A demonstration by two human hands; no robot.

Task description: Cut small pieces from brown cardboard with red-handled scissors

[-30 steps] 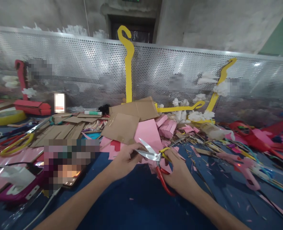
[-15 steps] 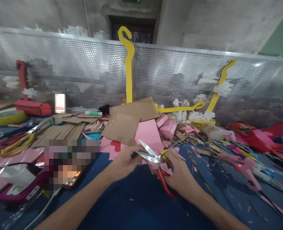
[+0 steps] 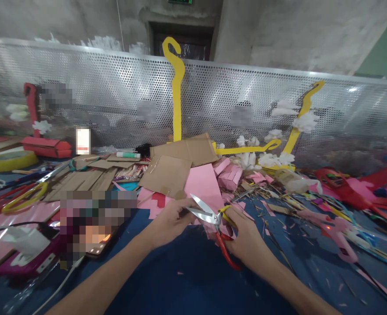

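My right hand (image 3: 247,229) grips a pair of scissors (image 3: 217,218) with one yellow and one red handle. Their silver blades are parted and point left, the tips close to the fingers of my left hand (image 3: 170,222). That hand is closed, its thumb and fingers pinched together; whatever they hold is hidden. Just beyond both hands lies a pink paper sheet (image 3: 203,186), partly under a brown cardboard piece (image 3: 169,175). Small pink scraps sit beneath the scissors.
A pink glue gun (image 3: 332,229) lies at right among scraps. Yellow hook-topped stands (image 3: 176,105) rise before a perforated metal screen (image 3: 114,100). At left are a purple power strip (image 3: 32,258), a phone (image 3: 98,245), other scissors (image 3: 26,197) and a tape roll (image 3: 12,161).
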